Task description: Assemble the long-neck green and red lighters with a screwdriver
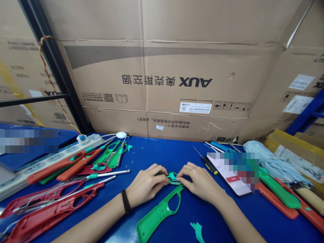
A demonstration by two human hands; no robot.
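Note:
My left hand (151,180), with a dark band at the wrist, is closed, its fingertips pinching the left side of a small green plastic lighter part (174,182). From the other side the fingers of my right hand (193,178) pinch the same part. A teal trigger piece (172,176) shows between the fingertips; my fingers cover much of the rest. Just below, a green lighter casing half (158,216) with an oval finger hole lies on the blue table, its upper end close to the held part. Another loose teal piece (197,231) lies near the front edge.
Red casing halves (55,211) with metal tubes, orange lighters (78,163) and a white power strip (87,141) crowd the left. A screwdriver (209,164), a phone (227,175), and green and orange lighters (280,189) lie right. A large cardboard box (162,60) stands behind.

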